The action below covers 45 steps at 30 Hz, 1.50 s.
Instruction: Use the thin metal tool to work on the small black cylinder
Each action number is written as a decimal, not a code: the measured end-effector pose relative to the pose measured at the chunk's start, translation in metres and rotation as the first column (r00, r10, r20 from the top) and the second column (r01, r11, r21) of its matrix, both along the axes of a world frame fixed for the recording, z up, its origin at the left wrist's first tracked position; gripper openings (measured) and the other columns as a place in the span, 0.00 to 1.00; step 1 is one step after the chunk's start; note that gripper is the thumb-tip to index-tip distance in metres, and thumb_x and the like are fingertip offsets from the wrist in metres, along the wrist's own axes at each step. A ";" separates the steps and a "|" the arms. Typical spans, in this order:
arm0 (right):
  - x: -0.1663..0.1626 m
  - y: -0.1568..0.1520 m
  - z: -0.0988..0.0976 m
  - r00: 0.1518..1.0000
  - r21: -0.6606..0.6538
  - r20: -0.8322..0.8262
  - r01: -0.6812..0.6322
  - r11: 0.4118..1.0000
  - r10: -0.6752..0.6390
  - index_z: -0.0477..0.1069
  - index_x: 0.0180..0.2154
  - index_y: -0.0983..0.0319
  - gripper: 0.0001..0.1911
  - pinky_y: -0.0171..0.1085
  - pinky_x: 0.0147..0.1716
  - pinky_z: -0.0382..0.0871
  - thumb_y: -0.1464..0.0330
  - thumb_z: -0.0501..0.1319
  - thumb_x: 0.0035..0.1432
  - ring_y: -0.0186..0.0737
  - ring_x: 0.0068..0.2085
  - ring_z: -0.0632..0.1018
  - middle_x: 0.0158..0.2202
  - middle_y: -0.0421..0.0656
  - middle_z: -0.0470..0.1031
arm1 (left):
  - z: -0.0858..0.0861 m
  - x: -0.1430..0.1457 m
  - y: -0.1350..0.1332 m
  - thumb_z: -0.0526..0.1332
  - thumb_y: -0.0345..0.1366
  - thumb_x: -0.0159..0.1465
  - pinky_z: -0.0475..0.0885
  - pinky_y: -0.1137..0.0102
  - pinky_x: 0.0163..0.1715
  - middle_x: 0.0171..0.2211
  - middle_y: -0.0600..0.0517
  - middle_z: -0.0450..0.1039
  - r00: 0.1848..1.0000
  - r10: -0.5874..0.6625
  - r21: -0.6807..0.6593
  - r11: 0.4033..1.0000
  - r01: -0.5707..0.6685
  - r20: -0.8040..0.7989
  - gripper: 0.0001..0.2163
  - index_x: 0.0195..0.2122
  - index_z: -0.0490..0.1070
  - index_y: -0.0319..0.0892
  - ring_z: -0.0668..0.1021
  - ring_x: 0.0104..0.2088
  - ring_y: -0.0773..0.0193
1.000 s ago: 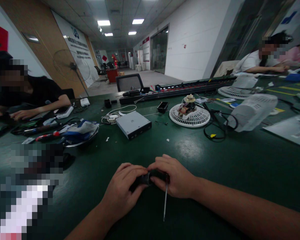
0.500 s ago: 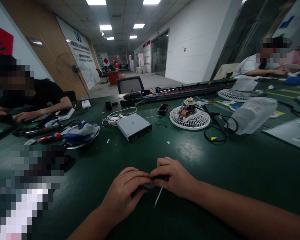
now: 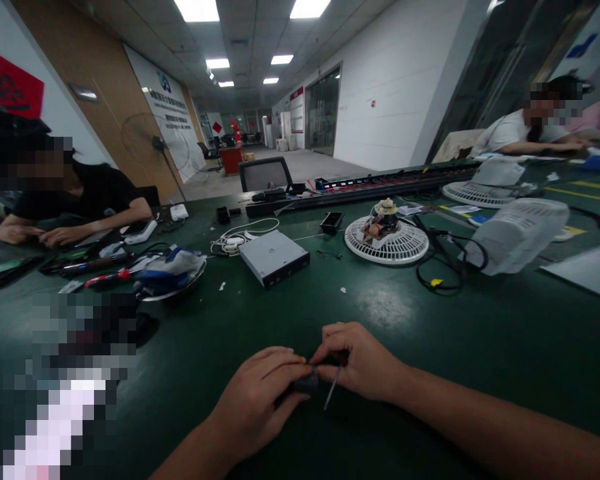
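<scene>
Between the fingers and thumb of my left hand [image 3: 260, 397] is a small dark part [image 3: 306, 382], mostly covered, its exact kind unclear. My right hand [image 3: 357, 360] is closed around a screwdriver [image 3: 333, 387], whose thin metal shaft points down toward the table. The right thumb and fingertips meet the near end of the dark part, beside the left fingertips. Both hands are close together over the green table [image 3: 260, 320].
Beyond my hands lie a grey disc drive [image 3: 275, 253], a black open box [image 3: 331, 223] and a white fan grille with a motor [image 3: 387, 243]. A white plastic housing [image 3: 523, 233] and black cable [image 3: 443, 283] are rightward. A dish with blue cloth [image 3: 173, 273] stands left. Co-workers sit at both sides.
The whole view has shifted slightly, so things appear a little further right and lower. The dark part shows more between my fingers. Both hands keep their hold.
</scene>
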State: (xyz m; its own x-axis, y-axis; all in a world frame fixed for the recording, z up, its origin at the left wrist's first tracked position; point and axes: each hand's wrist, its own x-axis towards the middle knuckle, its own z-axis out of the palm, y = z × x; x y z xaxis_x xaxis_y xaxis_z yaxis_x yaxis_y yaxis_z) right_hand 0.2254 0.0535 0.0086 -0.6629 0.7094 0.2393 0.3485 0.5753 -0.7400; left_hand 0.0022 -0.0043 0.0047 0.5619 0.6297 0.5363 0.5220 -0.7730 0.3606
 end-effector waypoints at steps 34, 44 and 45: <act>0.007 0.001 0.005 0.965 0.397 0.236 0.011 0.918 -0.114 0.77 0.47 0.58 0.13 0.35 0.28 0.62 0.70 0.57 0.65 0.35 0.30 0.75 0.34 0.41 0.76 | 0.003 -0.002 0.005 0.63 0.23 0.57 0.73 0.55 0.44 0.40 0.51 0.74 0.896 0.439 -0.199 0.885 -0.420 0.061 0.13 0.40 0.72 0.46 0.77 0.43 0.55; 0.007 0.001 0.005 0.967 0.333 0.235 0.018 0.943 -0.102 0.76 0.47 0.58 0.13 0.36 0.31 0.62 0.71 0.55 0.65 0.38 0.34 0.74 0.35 0.42 0.74 | 0.004 -0.002 0.004 0.63 0.24 0.59 0.75 0.57 0.44 0.42 0.50 0.76 0.928 0.371 -0.228 0.908 -0.352 0.044 0.13 0.43 0.73 0.46 0.78 0.44 0.55; 0.006 0.001 0.005 0.956 0.346 0.261 0.035 0.938 -0.132 0.76 0.46 0.58 0.13 0.37 0.31 0.62 0.72 0.55 0.65 0.39 0.34 0.74 0.35 0.43 0.74 | 0.004 -0.001 0.004 0.64 0.24 0.59 0.75 0.56 0.44 0.42 0.50 0.76 0.924 0.379 -0.221 0.906 -0.362 0.043 0.13 0.43 0.74 0.46 0.78 0.44 0.55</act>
State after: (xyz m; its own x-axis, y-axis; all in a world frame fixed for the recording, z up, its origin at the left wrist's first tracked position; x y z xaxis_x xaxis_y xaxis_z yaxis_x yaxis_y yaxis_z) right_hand 0.2317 0.0548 0.0135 -0.6789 0.6754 0.2880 0.5683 0.7317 -0.3765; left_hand 0.0008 0.0002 0.0090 0.2260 0.8847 0.4076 0.7179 -0.4342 0.5442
